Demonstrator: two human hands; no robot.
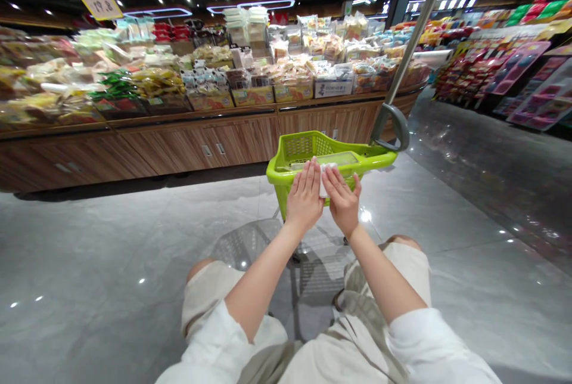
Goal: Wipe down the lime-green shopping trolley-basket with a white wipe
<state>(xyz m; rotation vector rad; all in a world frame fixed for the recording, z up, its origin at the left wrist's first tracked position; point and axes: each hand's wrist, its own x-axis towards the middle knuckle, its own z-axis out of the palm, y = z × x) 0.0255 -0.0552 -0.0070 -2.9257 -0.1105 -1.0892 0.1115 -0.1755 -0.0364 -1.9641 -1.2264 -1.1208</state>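
Note:
A green plastic shopping basket (286,176) on wheels stands on the floor in front of my knees. Against its near side my left hand (304,196) lies flat, fingers stretched out, fingertips at the rim. Beside it, my right hand (343,198) presses a folded white tissue or cloth (328,167) to the basket, its thumb apart from the fingers. The white piece shows between the two hands; part of it is hidden under the right fingers. A grey loop (393,127) and a long metal pole (419,29) rise at the basket's right end.
Behind the basket runs a wood-panelled display counter (196,144) stacked with packaged foods. A yellow-edged price sign (99,3) hangs at upper left. More shelves of packets (473,68) stand at right. The grey tiled floor (111,253) is shiny.

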